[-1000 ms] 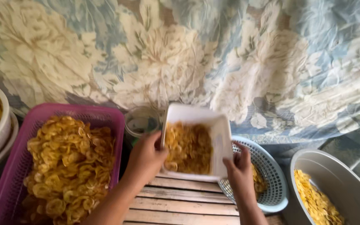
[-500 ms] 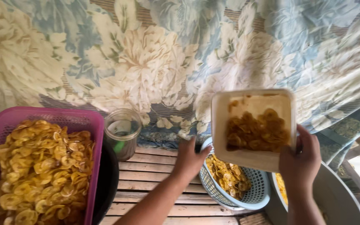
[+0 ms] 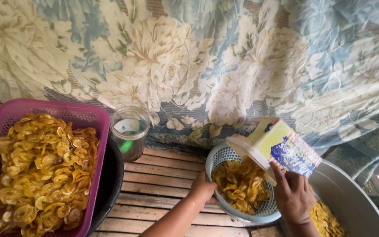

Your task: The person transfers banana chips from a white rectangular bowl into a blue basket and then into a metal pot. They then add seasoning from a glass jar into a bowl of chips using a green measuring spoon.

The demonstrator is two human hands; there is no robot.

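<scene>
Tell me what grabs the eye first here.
The pink basket heaped with golden chips, lower left. Then, lower right, the right hand tipping a rectangular tub over a blue-white colander of chips, whose rim the left hand grips. A floral cloth fills the background.

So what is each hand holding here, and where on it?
Right hand holds the tilted plastic tub by its lower corner. Left hand grips the near rim of the blue strainer basket.

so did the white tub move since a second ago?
Yes. The white tub went from beside the pink basket rightward, and now tips over the blue colander, held by the right hand.
</scene>
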